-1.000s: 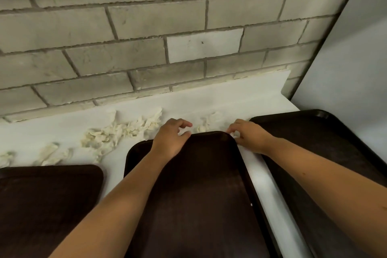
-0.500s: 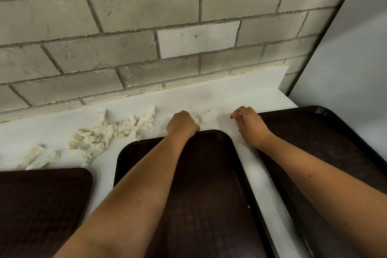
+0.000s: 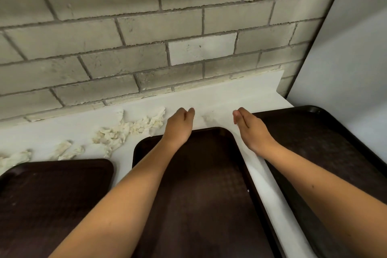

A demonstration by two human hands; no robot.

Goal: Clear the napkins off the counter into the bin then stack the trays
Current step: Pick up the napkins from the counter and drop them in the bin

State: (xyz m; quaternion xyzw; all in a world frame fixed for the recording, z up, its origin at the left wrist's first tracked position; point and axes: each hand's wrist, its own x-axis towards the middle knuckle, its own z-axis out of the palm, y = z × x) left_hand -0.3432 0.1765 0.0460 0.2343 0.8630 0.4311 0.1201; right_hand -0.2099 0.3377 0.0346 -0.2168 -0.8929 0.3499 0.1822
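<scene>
Three dark brown trays lie on the white counter (image 3: 222,98): a left tray (image 3: 52,205), a middle tray (image 3: 199,190) and a right tray (image 3: 326,153). A heap of crumpled white napkins (image 3: 129,130) lies behind the gap between the left and middle trays. More napkin scraps (image 3: 65,150) trail off to the left. A small napkin scrap (image 3: 208,118) sits just past the middle tray's far edge. My left hand (image 3: 179,126) and my right hand (image 3: 249,130) stand edge-on with straight fingers on either side of that scrap, holding nothing.
A grey brick wall (image 3: 146,48) rises right behind the counter. A flat grey panel (image 3: 351,58) closes off the right side beside the right tray. No bin is in view.
Both hands uncurled from loose fists at the middle tray's far edge into flat, straight-fingered hands just past it. They moved slightly apart around the small scrap.
</scene>
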